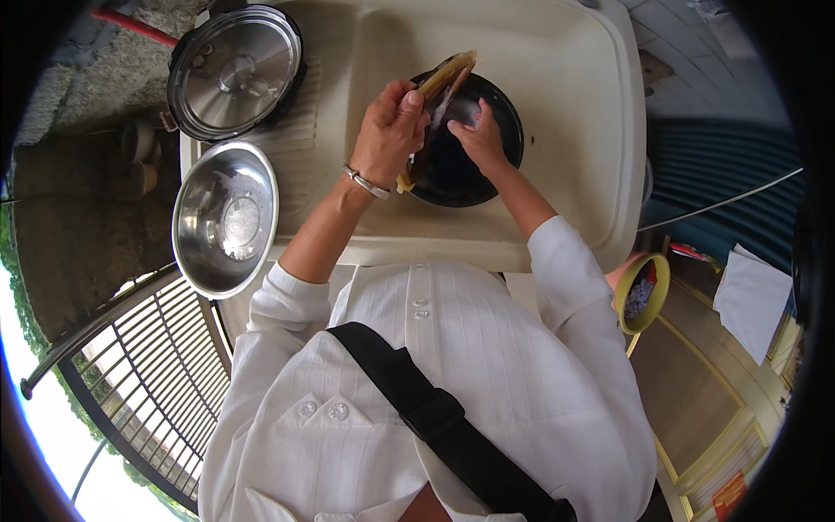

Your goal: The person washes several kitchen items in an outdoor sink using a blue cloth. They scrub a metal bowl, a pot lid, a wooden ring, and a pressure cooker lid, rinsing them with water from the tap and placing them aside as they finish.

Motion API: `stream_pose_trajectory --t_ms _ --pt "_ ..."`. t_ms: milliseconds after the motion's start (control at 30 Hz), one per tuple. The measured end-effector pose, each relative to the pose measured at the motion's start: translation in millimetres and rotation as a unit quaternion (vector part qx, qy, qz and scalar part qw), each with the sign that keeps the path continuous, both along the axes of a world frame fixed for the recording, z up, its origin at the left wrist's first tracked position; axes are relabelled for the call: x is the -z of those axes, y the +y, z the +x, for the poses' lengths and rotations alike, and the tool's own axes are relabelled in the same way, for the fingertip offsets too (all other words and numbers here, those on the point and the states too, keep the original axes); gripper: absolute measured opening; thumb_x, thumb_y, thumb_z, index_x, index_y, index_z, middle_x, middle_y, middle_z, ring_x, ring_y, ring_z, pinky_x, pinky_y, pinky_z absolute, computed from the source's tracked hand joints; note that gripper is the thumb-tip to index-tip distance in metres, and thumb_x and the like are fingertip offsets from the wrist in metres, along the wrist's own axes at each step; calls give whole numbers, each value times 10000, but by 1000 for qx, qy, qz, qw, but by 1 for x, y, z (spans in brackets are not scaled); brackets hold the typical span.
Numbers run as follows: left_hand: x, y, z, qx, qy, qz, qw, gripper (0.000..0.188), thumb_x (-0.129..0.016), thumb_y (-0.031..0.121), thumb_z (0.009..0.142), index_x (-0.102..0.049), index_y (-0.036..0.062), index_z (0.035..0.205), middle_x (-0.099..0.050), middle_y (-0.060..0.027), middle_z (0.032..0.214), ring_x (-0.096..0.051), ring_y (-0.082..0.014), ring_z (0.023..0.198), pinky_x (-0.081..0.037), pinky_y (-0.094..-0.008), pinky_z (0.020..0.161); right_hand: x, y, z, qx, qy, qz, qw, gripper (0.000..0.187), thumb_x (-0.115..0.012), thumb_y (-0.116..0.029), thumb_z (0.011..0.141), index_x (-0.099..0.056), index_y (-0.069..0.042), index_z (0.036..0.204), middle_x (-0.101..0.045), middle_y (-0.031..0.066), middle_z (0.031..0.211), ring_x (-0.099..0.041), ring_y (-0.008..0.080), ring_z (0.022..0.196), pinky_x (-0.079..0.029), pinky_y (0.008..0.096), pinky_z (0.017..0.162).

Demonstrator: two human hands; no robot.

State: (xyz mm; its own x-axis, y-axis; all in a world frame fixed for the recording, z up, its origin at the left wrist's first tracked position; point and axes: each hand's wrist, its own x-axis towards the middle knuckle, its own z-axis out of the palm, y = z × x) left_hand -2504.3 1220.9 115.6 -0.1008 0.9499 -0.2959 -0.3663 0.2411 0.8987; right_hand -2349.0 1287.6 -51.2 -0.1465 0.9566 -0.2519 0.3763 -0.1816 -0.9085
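My left hand (393, 130) is closed round a long, flat, yellow-brown piece (448, 76), whose exact kind I cannot make out. It is held tilted over a round black basin (465, 193), with its darker inner side turned to the right and one end hanging below the hand. My right hand (481, 143) is over the basin, just right of the piece, with thumb and forefinger spread apart and nothing visible between them. The basin stands in a cream-coloured sink (570, 165). Its contents are dark and hard to see.
On the ribbed drainboard (300, 165) at left are a steel pot lid (235, 74) with a dark rim and a steel bowl (190, 217). A yellow-rimmed container (663, 291) stands right of the sink, near a white sheet (755, 296). A barred railing (161, 365) is at lower left.
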Motion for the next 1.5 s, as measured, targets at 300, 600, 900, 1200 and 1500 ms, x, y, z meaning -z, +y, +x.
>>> stream_pose_trajectory --t_ms 300,600,900,1200,1500 --pt "23 -6 -36 -4 63 137 989 163 -430 235 968 -488 84 986 -485 4 751 -438 -61 663 -374 -202 591 -49 29 -14 32 304 -44 951 194 -511 -180 918 -498 -21 1030 -608 85 988 -616 150 788 -483 249 613" --pt "53 -20 -47 -147 114 30 982 243 -449 303 957 -544 81 987 -626 10 919 -568 -75 861 -417 -222 715 -76 42 14 -90 60 90 990 186 -452 -144 939 -467 6 1050 -618 103 847 -615 162 750 -487 269 655" --pt "-5 -20 -64 -207 176 159 949 293 -506 208 935 -567 -37 1085 -605 -35 864 -553 -100 791 -460 -241 769 -119 31 -18 -60 202 28 977 200 -445 -125 946 -420 -11 1108 -613 161 978 -630 234 870 -524 327 757" --pt "-115 -76 -178 -327 478 186 794 244 -473 91 926 -584 -8 1119 -635 0 948 -522 -44 819 -434 -193 726 -192 -33 -151 -203 346 -77 913 201 -513 -188 925 -419 -40 1025 -625 135 965 -652 222 871 -533 295 651" --pt "-45 -160 -290 -304 636 -73 706 216 -538 136 864 -659 126 1043 -654 -102 909 -634 -233 827 -492 -317 736 -101 -86 -247 -392 90 -40 915 278 -540 -214 889 -543 63 906 -574 96 699 -576 178 589 -498 310 537"
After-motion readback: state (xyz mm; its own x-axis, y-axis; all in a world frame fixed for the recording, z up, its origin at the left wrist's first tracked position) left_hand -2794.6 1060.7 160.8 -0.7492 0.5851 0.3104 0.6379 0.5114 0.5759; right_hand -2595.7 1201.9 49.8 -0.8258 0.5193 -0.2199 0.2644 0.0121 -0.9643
